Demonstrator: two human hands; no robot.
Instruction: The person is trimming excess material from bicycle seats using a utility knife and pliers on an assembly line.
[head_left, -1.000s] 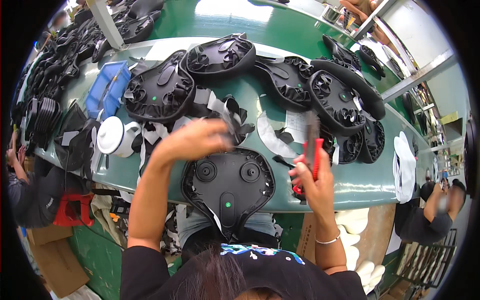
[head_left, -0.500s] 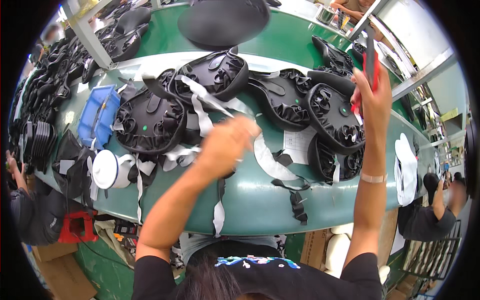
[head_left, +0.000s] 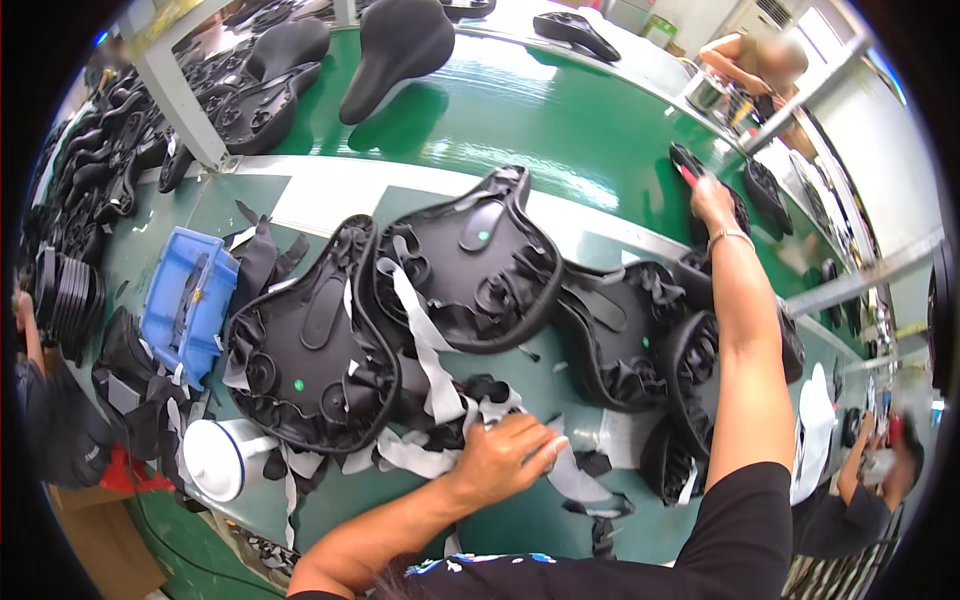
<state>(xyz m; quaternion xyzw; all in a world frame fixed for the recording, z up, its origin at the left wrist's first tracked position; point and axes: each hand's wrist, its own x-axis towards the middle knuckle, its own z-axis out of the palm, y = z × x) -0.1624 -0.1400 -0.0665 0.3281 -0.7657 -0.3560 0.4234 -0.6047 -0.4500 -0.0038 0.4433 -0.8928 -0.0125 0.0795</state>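
Observation:
Several black bicycle saddles lie underside up on the green table, their cover edges gathered inward; the nearest are the left saddle (head_left: 312, 350) and the middle saddle (head_left: 470, 262). My left hand (head_left: 508, 458) rests at the heap of grey-white and black fabric scraps (head_left: 425, 458), fingers curled, and whatever they grip is hidden. At the far right my right hand (head_left: 712, 203) stretches out, closed on a red-handled tool (head_left: 687, 175), mostly covered by the hand. A dark saddle (head_left: 684, 156) lies just beyond it on the green belt. More saddles (head_left: 612, 335) sit left of my right forearm.
A blue bin (head_left: 188, 300) and a white lidded mug (head_left: 214, 460) stand at left. On the belt behind the table sits an upright saddle (head_left: 400, 50). Metal posts (head_left: 180, 95) rise at both sides. Co-workers work at far right and both edges.
My right hand has reached forward and away with the red-handled tool. My left hand has settled lower, at the scraps. The view has shifted, and the upright saddle appears further left.

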